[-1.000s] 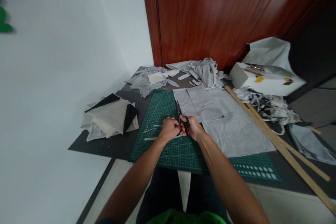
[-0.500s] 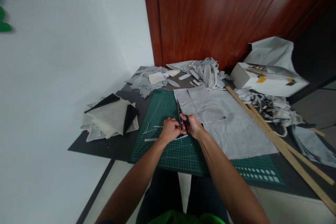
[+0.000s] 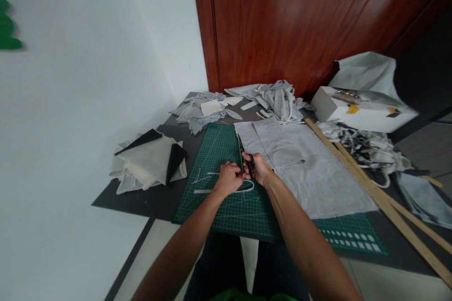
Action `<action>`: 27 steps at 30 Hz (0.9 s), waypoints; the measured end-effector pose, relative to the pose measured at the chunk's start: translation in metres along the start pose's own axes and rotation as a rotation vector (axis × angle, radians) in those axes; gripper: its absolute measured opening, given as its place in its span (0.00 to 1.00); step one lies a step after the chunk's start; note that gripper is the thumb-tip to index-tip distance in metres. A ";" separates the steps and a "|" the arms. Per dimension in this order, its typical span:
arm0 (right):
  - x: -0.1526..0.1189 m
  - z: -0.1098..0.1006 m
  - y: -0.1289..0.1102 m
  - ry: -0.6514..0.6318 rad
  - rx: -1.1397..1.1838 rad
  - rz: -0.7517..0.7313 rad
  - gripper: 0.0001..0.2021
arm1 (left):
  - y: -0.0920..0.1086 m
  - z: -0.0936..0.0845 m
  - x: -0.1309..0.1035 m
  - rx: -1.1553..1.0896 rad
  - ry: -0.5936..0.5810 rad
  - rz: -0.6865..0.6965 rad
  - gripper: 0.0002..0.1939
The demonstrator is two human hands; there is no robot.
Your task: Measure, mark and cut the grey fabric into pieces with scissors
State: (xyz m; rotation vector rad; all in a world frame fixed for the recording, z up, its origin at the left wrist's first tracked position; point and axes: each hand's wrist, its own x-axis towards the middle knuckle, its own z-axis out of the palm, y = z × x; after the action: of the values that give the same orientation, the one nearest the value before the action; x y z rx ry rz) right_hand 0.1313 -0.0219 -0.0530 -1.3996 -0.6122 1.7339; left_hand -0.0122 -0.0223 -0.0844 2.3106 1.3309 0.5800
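My right hand [image 3: 260,169] is closed around the black handles of a pair of scissors [image 3: 251,163]. The dark blades point away from me, along the left edge of a grey fabric sheet [image 3: 310,169]. Close beside it, my left hand [image 3: 229,178] pinches a narrow whitish fabric strip [image 3: 202,191], which curves in a loop under the fingers and lies out to the left. Its pinched end is mostly hidden by the fingertips. Both hands are over a green cutting mat [image 3: 222,143]. Thin thread-like offcuts [image 3: 199,176] lie left of the left hand.
Folded cream and black cloth [image 3: 150,157] lies at the left. Grey scraps [image 3: 196,110] and crumpled fabric [image 3: 278,99] fill the back. Long wooden rulers [image 3: 367,178] run down the right side, near a white box [image 3: 367,108] and tangled strips [image 3: 374,148].
The strip by my left hand now bends in a clearer rounded loop below the scissors. Both hands stay nearly in place, and the whole view has shifted slightly.
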 end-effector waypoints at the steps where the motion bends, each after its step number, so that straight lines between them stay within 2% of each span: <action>1: 0.001 0.001 0.000 0.013 -0.001 0.005 0.18 | 0.000 0.000 0.000 -0.006 0.001 -0.001 0.11; 7: 0.003 0.002 0.000 0.037 -0.015 0.010 0.16 | 0.001 -0.001 0.000 0.000 -0.012 -0.001 0.11; 14: 0.012 0.004 -0.006 0.030 -0.016 0.006 0.18 | 0.002 -0.002 -0.002 0.042 -0.020 -0.004 0.12; 21: 0.014 0.006 -0.009 0.063 0.010 -0.003 0.15 | 0.002 0.000 -0.002 0.038 -0.019 -0.006 0.12; 27: 0.023 0.004 -0.013 0.016 -0.031 -0.006 0.18 | 0.001 0.000 -0.002 0.007 -0.021 -0.015 0.13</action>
State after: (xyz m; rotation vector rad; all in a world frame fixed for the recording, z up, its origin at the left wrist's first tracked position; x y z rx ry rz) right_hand 0.1298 0.0049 -0.0546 -1.4300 -0.6365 1.7140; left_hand -0.0121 -0.0247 -0.0839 2.3037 1.3416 0.5458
